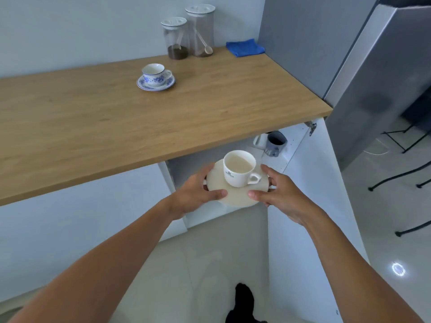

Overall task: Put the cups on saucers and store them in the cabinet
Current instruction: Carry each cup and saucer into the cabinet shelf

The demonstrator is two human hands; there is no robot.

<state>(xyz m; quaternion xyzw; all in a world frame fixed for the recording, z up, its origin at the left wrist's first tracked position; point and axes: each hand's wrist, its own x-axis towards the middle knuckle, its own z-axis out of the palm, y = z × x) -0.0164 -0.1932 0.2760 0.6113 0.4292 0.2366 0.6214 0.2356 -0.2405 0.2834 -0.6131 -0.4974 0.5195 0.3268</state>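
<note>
A plain white cup stands upright on a cream saucer, handle to the right. My left hand grips the saucer's left rim and my right hand grips its right rim, holding it in the air in front of the open cabinet below the counter. A blue-patterned cup sits on its matching saucer on the wooden counter, far from both hands.
Inside the cabinet a white mug and a grey mug stand at the back. The open cabinet door hangs to my right. Two clear jars and a blue cloth sit at the counter's back. Chair legs stand far right.
</note>
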